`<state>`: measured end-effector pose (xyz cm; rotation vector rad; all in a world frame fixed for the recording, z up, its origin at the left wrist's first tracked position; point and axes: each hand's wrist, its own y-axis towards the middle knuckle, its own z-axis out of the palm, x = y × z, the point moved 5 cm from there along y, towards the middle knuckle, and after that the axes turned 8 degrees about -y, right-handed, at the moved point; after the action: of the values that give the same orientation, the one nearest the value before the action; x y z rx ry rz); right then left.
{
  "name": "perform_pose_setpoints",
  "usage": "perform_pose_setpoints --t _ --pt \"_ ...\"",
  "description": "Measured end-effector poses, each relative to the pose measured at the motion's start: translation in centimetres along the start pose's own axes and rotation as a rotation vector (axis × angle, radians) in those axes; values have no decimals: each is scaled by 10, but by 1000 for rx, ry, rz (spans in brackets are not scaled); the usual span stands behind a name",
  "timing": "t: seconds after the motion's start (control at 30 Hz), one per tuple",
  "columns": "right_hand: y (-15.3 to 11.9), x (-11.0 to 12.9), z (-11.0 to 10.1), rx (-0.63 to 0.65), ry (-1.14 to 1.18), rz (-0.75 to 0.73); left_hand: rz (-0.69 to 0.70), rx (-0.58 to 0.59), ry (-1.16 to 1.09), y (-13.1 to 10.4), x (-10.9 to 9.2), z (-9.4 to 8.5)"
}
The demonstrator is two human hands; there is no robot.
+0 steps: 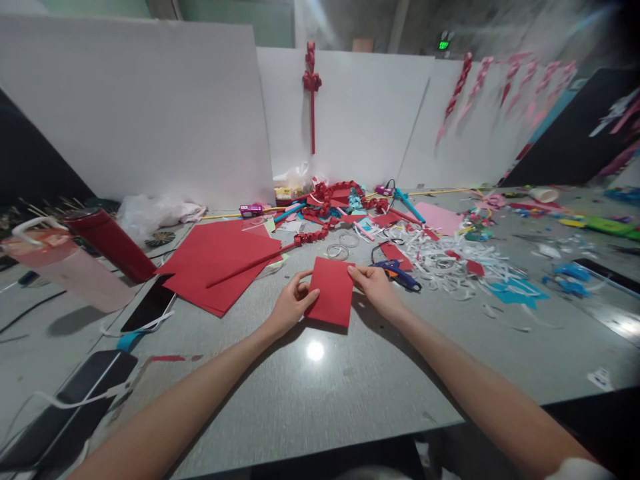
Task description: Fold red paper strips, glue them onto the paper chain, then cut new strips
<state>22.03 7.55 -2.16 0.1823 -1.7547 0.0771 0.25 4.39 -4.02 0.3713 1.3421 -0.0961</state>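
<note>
Where the grey counter (260, 407) passes under the left hand (293, 301) and right hand (374, 288), its near edge runs between the forearms, well back from the fingers on the wearer's side, and plain surface with a bright reflection fills the space between. Beyond the fingers, well apart from them, a white panel (360, 113) stands along the far side, walling off the reach forward. Large red sheets (215, 243) lie overlapped to the left of the left fingers, their corners pointing several ways, with a strip of counter between hand and nearest edge. To the right of the right fingers, a loose heap of white strips (445, 260) spreads outward, crowding that side. Directly between the two sets of fingers is the red card (331, 293), its lower edge facing the wearer; whether it touches the counter cannot be told. The left thumb presses on its face at the left edge, the other fingers curled beside and behind; the right thumb and forefinger pinch its upper right corner. Just beyond the right fingers lies a blue glue gun (403, 275). Smallest, thin rings (337, 252) rest just past the card's far edge.
</note>
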Motion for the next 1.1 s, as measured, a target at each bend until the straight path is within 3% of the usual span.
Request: perform_pose_setpoints --t 0.1,0.27,0.37,0.63,0.73,0.9,1.1 --pt "-4 0 9 49 63 43 -6 -5 9 0 3 -1" --pt "-3 0 5 16 52 78 27 -12 125 -2 -1 1" --pt "-3 2 4 19 -42 -1 68 -22 283 -5 -8 1" --pt "-6 8 7 -55 -888 -338 191 81 977 -5 -13 -1" --pt "-8 11 7 -90 -1048 -418 202 135 1188 -4 -10 1" --pt "-16 16 24 68 -1054 -582 185 48 1415 -7 -10 1" --pt "-27 10 43 163 -1081 -545 243 -13 1434 -9 -8 1"
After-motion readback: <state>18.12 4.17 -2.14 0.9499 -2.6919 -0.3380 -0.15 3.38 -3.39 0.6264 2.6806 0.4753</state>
